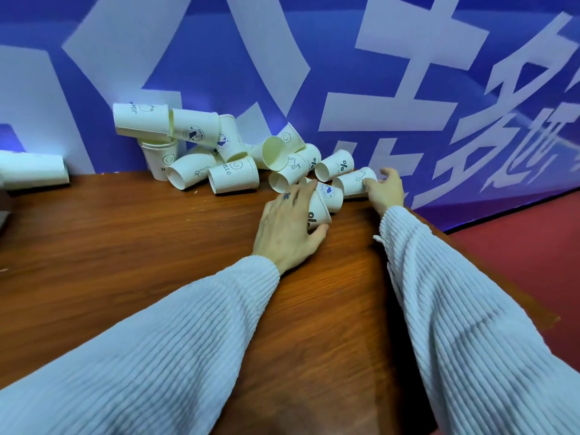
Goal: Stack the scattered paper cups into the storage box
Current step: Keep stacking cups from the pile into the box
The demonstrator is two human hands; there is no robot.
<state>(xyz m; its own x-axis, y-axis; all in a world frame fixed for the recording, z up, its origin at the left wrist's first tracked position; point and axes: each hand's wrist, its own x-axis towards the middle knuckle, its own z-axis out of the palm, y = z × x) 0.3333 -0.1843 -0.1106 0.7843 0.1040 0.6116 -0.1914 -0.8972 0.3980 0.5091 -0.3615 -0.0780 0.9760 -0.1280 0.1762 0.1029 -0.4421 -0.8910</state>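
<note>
Several white paper cups (194, 133) with small printed logos lie heaped against the blue wall at the back of the wooden table (125, 233). My left hand (288, 227) is closed around a cup with a percent sign (317, 211), which is nested with a blue-logo cup (329, 193) lying on its side. My right hand (387, 191) grips another lying cup (354, 182) at its rim, just right of those two. No storage box is in view.
A blue banner (314, 73) with large white characters stands right behind the pile. A separate stack of cups (31, 172) lies at the far left edge. The table's right edge (470, 255) drops to a red floor (533, 252).
</note>
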